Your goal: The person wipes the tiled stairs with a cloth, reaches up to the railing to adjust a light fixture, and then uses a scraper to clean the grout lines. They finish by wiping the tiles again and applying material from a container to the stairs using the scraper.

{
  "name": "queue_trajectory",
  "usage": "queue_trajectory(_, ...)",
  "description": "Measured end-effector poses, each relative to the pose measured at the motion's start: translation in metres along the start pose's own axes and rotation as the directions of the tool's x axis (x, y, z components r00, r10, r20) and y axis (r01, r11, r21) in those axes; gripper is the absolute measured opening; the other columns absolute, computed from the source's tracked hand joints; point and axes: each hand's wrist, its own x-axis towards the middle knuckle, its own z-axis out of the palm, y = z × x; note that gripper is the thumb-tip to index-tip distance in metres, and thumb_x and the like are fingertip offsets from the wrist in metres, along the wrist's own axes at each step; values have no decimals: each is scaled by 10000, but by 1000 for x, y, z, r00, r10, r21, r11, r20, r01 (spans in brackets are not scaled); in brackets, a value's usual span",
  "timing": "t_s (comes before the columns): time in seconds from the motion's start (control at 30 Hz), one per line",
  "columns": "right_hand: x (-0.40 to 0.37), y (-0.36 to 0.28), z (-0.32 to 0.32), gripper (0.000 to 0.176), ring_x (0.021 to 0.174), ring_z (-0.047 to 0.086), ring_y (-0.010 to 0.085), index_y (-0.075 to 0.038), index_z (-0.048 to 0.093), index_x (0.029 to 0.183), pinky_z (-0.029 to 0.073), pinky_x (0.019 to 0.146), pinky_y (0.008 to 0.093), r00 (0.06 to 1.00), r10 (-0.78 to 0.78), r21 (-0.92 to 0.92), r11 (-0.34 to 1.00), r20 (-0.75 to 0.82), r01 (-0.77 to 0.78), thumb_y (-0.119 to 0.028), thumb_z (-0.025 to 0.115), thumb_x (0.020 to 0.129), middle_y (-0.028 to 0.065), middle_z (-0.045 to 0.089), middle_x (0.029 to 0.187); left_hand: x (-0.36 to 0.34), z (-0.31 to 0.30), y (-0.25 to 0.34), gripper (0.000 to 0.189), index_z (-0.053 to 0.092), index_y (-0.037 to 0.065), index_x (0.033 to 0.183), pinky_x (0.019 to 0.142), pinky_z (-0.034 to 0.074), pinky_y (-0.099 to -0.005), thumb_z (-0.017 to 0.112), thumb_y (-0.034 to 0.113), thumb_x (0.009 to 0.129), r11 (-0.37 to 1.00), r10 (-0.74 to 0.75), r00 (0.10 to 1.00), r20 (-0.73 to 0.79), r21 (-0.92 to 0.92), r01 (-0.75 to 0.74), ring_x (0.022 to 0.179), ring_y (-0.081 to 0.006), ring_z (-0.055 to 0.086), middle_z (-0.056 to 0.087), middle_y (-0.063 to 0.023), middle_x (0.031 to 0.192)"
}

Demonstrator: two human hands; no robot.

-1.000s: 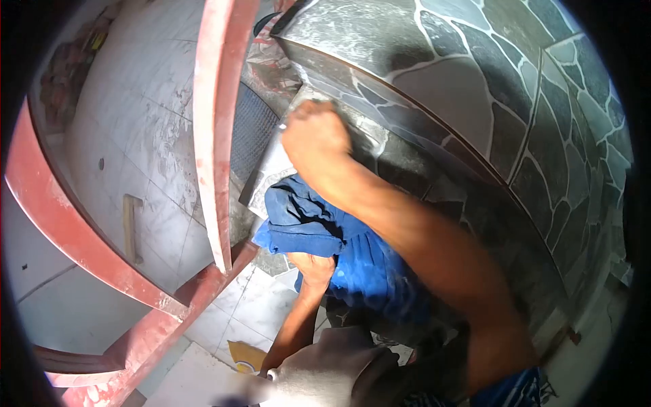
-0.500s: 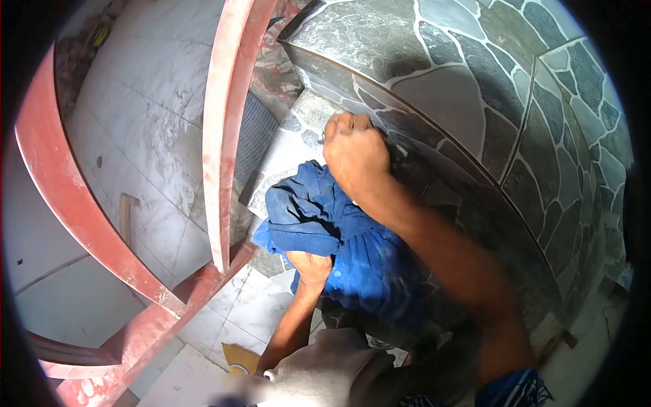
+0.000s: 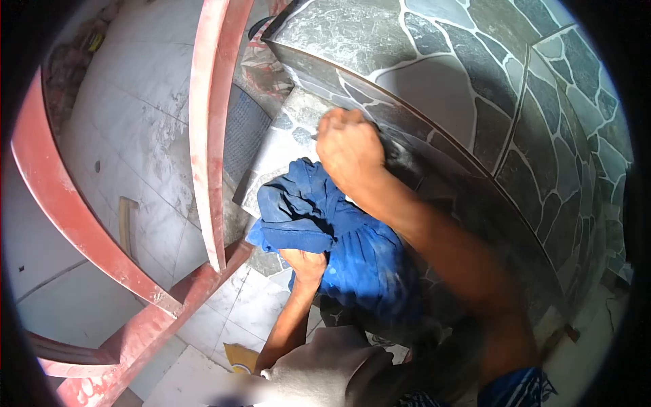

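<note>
Blue cloth [image 3: 293, 211], bunched between a person's two hands, beside stone-patterned steps [image 3: 441, 95].
From left: a curved red railing [image 3: 209, 136]; then, mid-view, the left hand [image 3: 306, 263] at the cloth's lower edge, fingers hidden, grip impossible to tell; just above the cloth, the right hand [image 3: 349, 141], fingers curled closed near the step's riser.
</note>
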Motion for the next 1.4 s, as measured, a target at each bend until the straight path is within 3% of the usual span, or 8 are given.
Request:
queue_trajectory(0.17, -6, -5, -29, 207, 838, 661, 270, -7, 687, 947, 568, 628, 398, 996, -62, 301, 953, 60, 41, -144, 609, 814, 151, 674, 931, 1, 1, 1, 265, 550, 4, 684, 597, 397, -394, 541, 197, 865, 996, -29, 1000, -2, -84, 28, 598, -261, 507, 544, -91, 649)
queue_trajectory(0.37, -12, 19, -36, 117, 779, 705, 265, -24, 686, 891, 573, 646, 389, 949, 196, 214, 944, 249, -251, -92, 620, 823, 141, 676, 842, -9, 3, -20, 277, 580, 4, 677, 604, 414, -402, 536, 191, 877, 996, 47, 998, -30, 72, -45, 608, -272, 543, 585, -105, 665)
queue_trajectory(0.57, 27, 24, -48, 135, 751, 722, 306, -10, 647, 950, 584, 652, 408, 916, -114, 368, 929, 384, -39, -37, 627, 819, 173, 698, 855, -5, 2, -11, 253, 606, -6, 718, 647, 433, -424, 522, 173, 876, 987, 119, 993, -11, 107, -117, 663, -325, 574, 622, -135, 718)
queue_trajectory(0.77, 32, -9, -23, 130, 791, 728, 325, -1, 663, 903, 580, 663, 413, 993, -34, 185, 983, 111, 13, -83, 627, 808, 192, 712, 816, -6, 4, -14, 221, 630, -14, 781, 701, 453, -434, 538, 168, 867, 994, 68, 997, -33, 84, -66, 719, -347, 590, 639, -148, 770)
queue_trajectory(1.1, 70, -7, -31, 156, 892, 715, 292, -7, 689, 942, 583, 723, 400, 974, -59, 359, 933, 219, -24, -48, 611, 813, 142, 725, 912, 6, 2, 2, 190, 631, -19, 791, 735, 467, -426, 564, 147, 857, 991, 128, 989, -75, 51, -124, 746, -337, 603, 646, -147, 791)
queue_trajectory(1.27, 72, -38, 13, 170, 730, 691, 357, -20, 671, 960, 572, 660, 426, 998, -12, 115, 993, -65, 20, -80, 610, 813, 172, 697, 799, -1, -4, -7, 199, 633, -30, 876, 826, 448, -436, 565, 158, 879, 995, -77, 997, -10, -57, 77, 862, -350, 597, 638, -166, 886)
queue_trajectory(1.37, 83, -5, -25, 186, 750, 681, 344, -56, 665, 985, 554, 644, 438, 950, -289, 476, 856, 114, 203, -119, 598, 824, 168, 688, 817, -9, -24, 1, 305, 593, -62, 1093, 979, 411, -417, 545, 183, 918, 928, -304, 952, 44, -211, 306, 1063, -344, 571, 613, -201, 1108)
queue_trajectory(1.4, 74, 1, -21, 193, 763, 675, 350, -59, 659, 993, 547, 647, 447, 970, -243, 490, 842, -30, 226, -139, 597, 829, 164, 685, 823, -17, -30, -1, 378, 554, -63, 1194, 1017, 389, -398, 521, 221, 946, 857, -427, 903, 52, -295, 422, 1140, -308, 543, 581, -191, 1196)
